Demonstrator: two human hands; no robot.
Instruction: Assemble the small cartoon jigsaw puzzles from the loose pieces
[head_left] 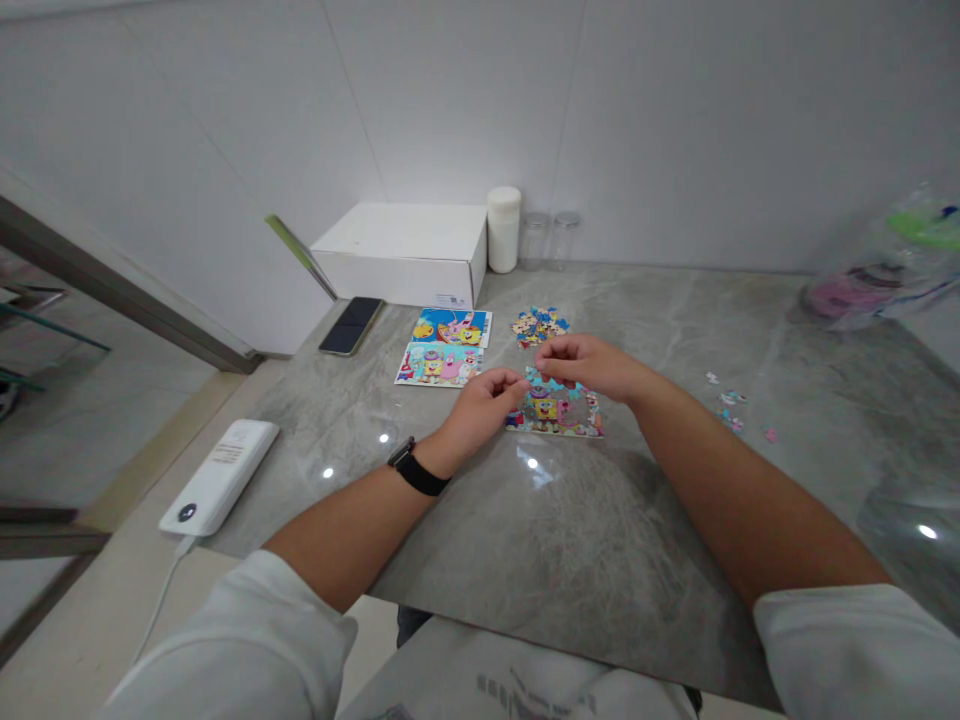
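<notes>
Both hands meet over the puzzle [556,410] mid-table [600,520]. Left hand [480,405] is pinched narrow, fingertips at the puzzle's upper left edge; it seems to hold a piece, too small to confirm. Right hand [589,365] is curled, fingers pinched just above the top edge; whether it holds a piece, cannot tell. Loose pile [540,325] sits just behind, stray pieces [731,410] well apart to the right. Two finished pictures [442,350] lie left, near phone [351,325].

Risks: pressing a misaligned piece could buckle joined ones; a wrist drag could shift the puzzle; a small piece could slip from the pinch.
</notes>
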